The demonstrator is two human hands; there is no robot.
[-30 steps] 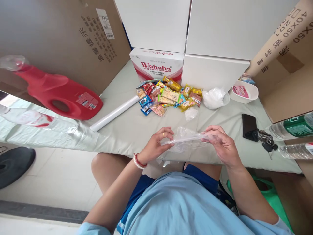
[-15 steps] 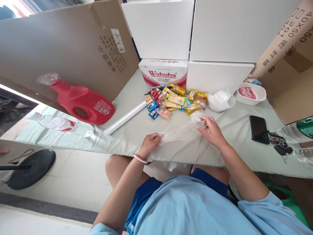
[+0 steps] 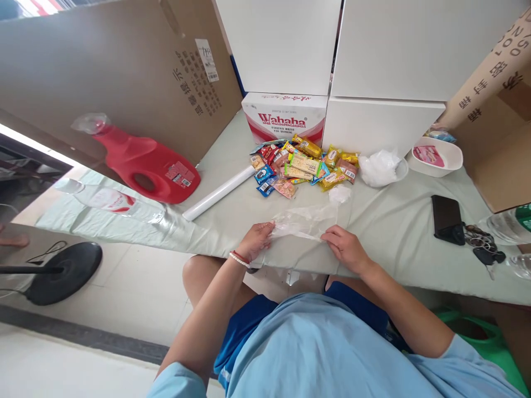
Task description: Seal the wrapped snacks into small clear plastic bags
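A thin clear plastic bag [image 3: 305, 221] is stretched between my two hands, low over the front part of the table. My left hand [image 3: 258, 239], with bracelets on its wrist, pinches the bag's left end. At its right end my right hand [image 3: 342, 246] grips the near edge with closed fingers. Just beyond lies a small crumpled white plastic wad [image 3: 339, 194]. Behind the bag is a pile of wrapped snacks [image 3: 305, 166]. A white bowl holding a bunched plastic bag [image 3: 379, 167] stands right of the pile.
A white roll [image 3: 218, 193], a red jug [image 3: 153, 168] and a water bottle [image 3: 110, 200] lie on the left. A white tub [image 3: 452, 160], a phone [image 3: 447, 217] and keys [image 3: 481, 240] are on the right. Boxes, including a Wahaha carton [image 3: 286, 116], line the back.
My right hand has come down and closed on the bag's right end; it was open above it before. My left hand keeps its pinch. The view has shifted slightly.
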